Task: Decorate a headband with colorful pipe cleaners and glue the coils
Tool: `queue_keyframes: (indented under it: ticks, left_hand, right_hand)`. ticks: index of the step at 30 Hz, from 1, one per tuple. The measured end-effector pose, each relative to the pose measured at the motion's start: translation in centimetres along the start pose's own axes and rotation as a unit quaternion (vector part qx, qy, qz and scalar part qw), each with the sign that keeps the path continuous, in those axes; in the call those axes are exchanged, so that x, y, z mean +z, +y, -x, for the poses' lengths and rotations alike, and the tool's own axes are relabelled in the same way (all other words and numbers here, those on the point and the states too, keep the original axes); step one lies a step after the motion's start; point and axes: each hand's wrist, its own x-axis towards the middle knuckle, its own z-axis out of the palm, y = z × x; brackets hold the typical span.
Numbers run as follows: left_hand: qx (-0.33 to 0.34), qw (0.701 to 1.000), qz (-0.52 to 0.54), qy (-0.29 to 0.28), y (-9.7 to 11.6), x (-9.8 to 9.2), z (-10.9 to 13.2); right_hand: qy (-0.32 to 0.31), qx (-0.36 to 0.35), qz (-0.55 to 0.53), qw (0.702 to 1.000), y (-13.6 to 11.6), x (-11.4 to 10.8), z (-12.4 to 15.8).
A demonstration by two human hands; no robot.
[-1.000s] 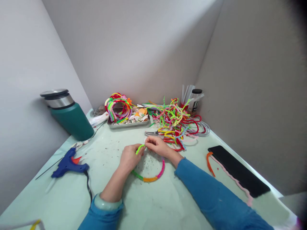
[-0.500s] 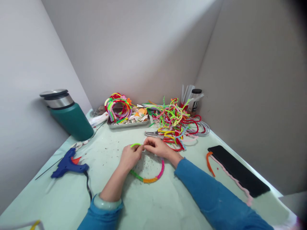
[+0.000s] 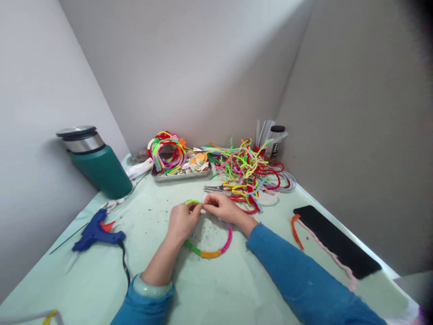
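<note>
My left hand [image 3: 181, 220] and my right hand [image 3: 221, 206] meet fingertip to fingertip over the pale green table [image 3: 237, 289]. Between them they pinch the end of a lime green pipe cleaner [image 3: 192, 202], which arcs up and to the left from the pinch. It belongs to a curved headband [image 3: 209, 252] wrapped in green, orange and pink pipe cleaner, which hangs in an arc below both hands. Both hands are closed on it. Small scissors [image 3: 216, 189] lie just beyond my right hand.
A tangle of coloured pipe cleaners [image 3: 248, 174] lies at the back, beside a metal tray [image 3: 181, 175] with wrapped headbands. A blue glue gun [image 3: 96, 231] and a green flask [image 3: 98, 164] are at left. A black phone [image 3: 336, 246] and loose orange and pink strands lie right.
The free end of the lime pipe cleaner has swung from pointing down-left to arcing up and over to the left. Both hands have stayed in place.
</note>
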Motion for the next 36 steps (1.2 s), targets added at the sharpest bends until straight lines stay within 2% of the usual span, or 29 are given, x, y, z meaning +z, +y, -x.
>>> queue_keyframes:
  ticks: [9, 16, 36]
  left_hand:
    - [0.078, 0.994, 0.048, 0.065, -0.3, 0.5, 0.0]
    - [0.137, 0.986, 0.061, 0.074, -1.0, 0.7, -0.3]
    - [0.075, 0.997, -0.013, 0.031, -0.6, 0.6, -0.1]
  right_hand:
    - [0.031, 0.007, -0.033, 0.999, 1.0, 0.0, -0.5]
    - [0.039, 0.013, -0.033, 0.999, 1.1, 0.1, -0.5]
    - [0.016, -0.011, -0.033, 0.999, 1.1, -0.1, -0.4]
